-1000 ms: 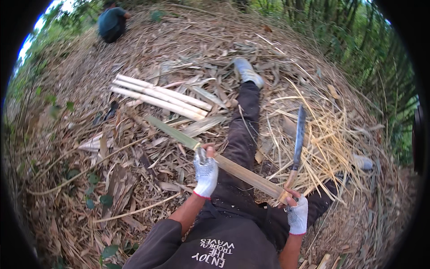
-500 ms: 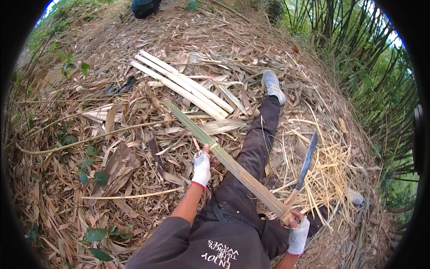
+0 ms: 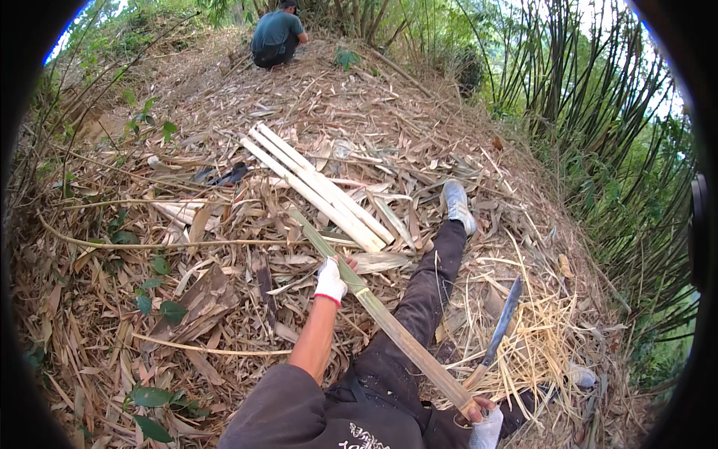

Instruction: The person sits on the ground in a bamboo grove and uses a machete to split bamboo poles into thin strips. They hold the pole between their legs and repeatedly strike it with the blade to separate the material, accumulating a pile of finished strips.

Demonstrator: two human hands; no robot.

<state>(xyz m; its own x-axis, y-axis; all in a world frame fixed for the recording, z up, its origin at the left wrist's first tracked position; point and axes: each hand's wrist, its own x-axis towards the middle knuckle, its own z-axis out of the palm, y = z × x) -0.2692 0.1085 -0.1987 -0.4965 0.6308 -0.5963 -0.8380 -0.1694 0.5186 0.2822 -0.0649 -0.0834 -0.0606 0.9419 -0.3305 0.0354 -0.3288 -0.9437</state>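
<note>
A long split strip of bamboo (image 3: 404, 334), green at its far end and tan at the near end, slants across my lap. My left hand (image 3: 330, 281), in a white glove with a red cuff, is closed around it just above a node. At the near end my right hand (image 3: 486, 426), also gloved with fingertips bare, grips the strip. A long-bladed knife (image 3: 502, 323) with a wooden handle lies right of my leg, near that hand, over a heap of pale shavings (image 3: 542, 340). Neither hand touches the knife.
Several peeled pale bamboo strips (image 3: 318, 187) lie together ahead. My outstretched leg ends in a grey shoe (image 3: 458, 205). Dry leaves cover the ground, and a thin curved stem (image 3: 172, 245) crosses at left. A person (image 3: 277, 36) squats far off; bamboo clumps (image 3: 583, 97) stand at right.
My view has tipped up, so the squatting person shows more fully and the ground things sit lower. My left hand has shifted slightly along the bamboo strip toward its far end; both hands still hold it.
</note>
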